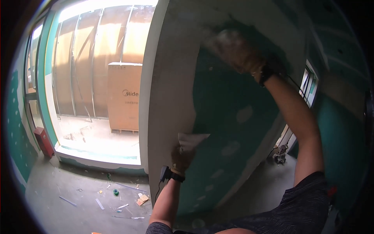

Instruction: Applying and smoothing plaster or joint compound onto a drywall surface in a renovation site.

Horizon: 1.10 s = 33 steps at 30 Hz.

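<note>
In front of me stands a wall of green board (233,101), with a broad grey-white band of plaster (173,89) down its left side and pale filled spots lower down. My left hand (182,159), in a tan work glove, is closed around a putty knife (193,139) whose wide pale blade points up, close to the wall. My right hand (243,58), also gloved, is raised high against the upper wall, beside a dark green patch. Motion smears its fingers and a whitish shape at them, so its grip cannot be made out.
A bright window opening (97,152) lies at the left, with a tall cardboard box (124,97) outside. A red box (43,142) stands by its frame. Offcuts, a green roll (116,192) and scraps (142,199) litter the concrete floor (85,183). A small device with a cable (165,174) sits at my left wrist.
</note>
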Each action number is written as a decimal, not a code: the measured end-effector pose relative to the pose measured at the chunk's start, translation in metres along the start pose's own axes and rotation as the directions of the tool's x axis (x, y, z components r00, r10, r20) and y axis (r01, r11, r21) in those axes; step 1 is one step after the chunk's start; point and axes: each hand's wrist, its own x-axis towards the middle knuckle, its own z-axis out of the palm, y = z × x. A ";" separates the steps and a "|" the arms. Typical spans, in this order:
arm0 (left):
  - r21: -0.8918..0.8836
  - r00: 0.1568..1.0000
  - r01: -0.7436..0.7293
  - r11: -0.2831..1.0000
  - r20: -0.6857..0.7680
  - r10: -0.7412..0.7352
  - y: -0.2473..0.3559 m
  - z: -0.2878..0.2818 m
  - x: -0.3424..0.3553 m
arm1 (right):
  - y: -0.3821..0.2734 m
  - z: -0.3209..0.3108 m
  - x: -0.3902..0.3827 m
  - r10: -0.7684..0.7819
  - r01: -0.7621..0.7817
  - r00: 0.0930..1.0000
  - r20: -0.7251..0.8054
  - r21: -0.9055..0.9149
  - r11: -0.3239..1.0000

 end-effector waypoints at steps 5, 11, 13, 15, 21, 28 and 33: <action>0.454 0.964 -0.261 0.852 0.166 0.207 0.015 0.000 0.005 | 0.061 0.031 -0.121 0.806 -0.517 0.401 0.436 0.834 -0.193; 0.282 0.996 -0.014 0.959 0.087 -0.011 0.037 0.000 0.001 | 0.056 0.056 -0.144 0.747 -0.280 0.382 0.544 0.838 -0.468; 0.217 0.996 0.007 0.976 0.081 -0.025 0.033 -0.009 0.000 | 0.033 0.041 -0.103 0.746 -0.098 0.605 0.277 0.956 -0.275; 0.218 0.998 0.028 0.975 0.049 -0.040 0.052 -0.003 -0.001 | 0.020 -0.003 -0.059 0.713 -0.022 0.672 0.199 0.968 -0.250; 0.076 0.990 0.141 0.987 -0.039 -0.138 -0.029 0.006 0.001 | -0.029 -0.065 0.146 0.373 -0.169 0.830 0.415 0.824 -0.541; 0.110 0.978 -0.208 0.972 -0.012 0.210 -0.037 0.007 -0.003 | 0.016 -0.023 0.177 0.594 -0.448 0.783 0.184 0.830 0.333; -0.312 0.989 0.092 0.946 0.141 -0.049 -0.005 0.006 -0.004 | 0.080 0.053 0.148 0.569 -0.526 0.822 -0.013 0.364 0.768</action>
